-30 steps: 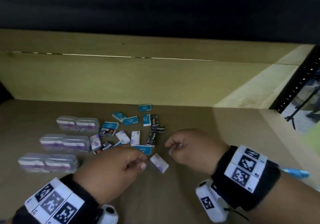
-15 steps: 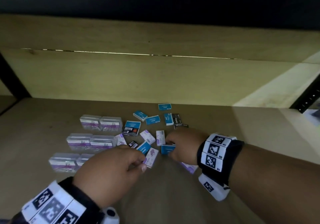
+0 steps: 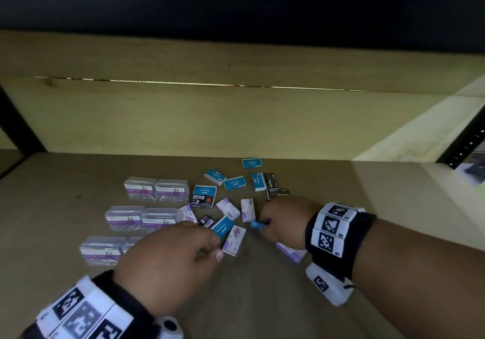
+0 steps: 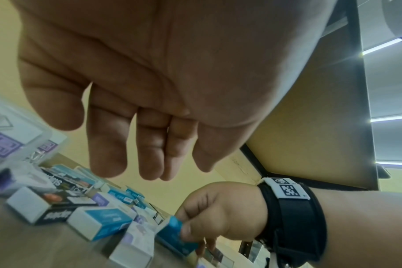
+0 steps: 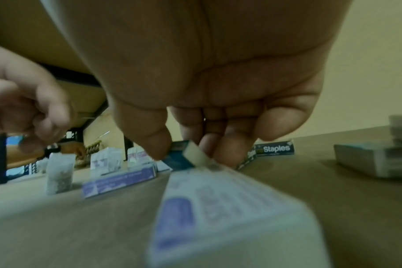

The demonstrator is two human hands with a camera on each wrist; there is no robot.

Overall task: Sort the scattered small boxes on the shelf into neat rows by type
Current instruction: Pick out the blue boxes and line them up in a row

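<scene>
Right hand (image 3: 284,222) moved in, pinching blue staples box (image 3: 256,225), tilted on edge

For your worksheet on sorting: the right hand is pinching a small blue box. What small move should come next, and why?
Probably lift the blue box clear and carry it back to the other blue staple boxes: the right hand already pinches it, among purple-and-white boxes.

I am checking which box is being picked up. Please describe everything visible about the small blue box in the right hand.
The small blue box looks like thin cardboard, with blue faces and a pale end flap. The right hand pinches it between thumb and fingertips, one end tipped up off the shelf at the near edge of the scattered boxes. Its print is too blurred to read. A purple-and-white box lies just beside it.
</scene>
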